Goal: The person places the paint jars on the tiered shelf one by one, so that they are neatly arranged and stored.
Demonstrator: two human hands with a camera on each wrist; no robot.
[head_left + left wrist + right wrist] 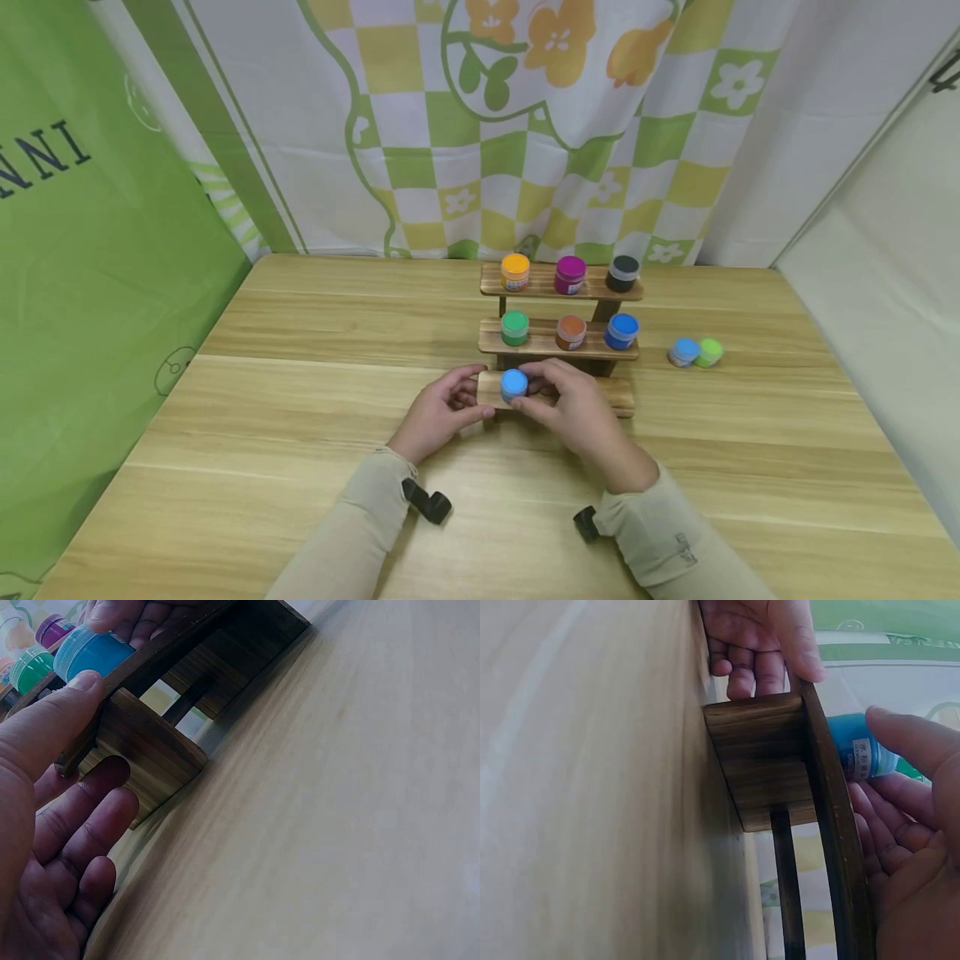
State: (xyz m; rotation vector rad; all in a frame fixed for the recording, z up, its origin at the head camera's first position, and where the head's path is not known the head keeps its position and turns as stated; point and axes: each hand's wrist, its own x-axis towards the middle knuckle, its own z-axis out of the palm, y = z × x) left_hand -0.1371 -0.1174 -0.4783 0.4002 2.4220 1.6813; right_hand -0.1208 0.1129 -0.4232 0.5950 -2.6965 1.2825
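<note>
A small light-blue paint jar (513, 385) stands on the lowest step of a three-tier wooden rack (618, 398), near its left end. My right hand (577, 406) pinches this jar between thumb and fingers; the right wrist view shows its base against the step and a printed label (862, 759). At the left end of the same step, my left hand (442, 408) grips the board. Its thumb (56, 724) lies along the board's edge, with the other fingers around the end and below, seen in the left wrist view.
The middle step carries green (515, 328), brown (571, 332) and blue (622, 332) jars. On the top step are orange (515, 272), purple (570, 275) and black (622, 273) ones. Right of the rack, another light-blue jar (683, 352) and a lime-green jar (708, 352) sit together on the table.
</note>
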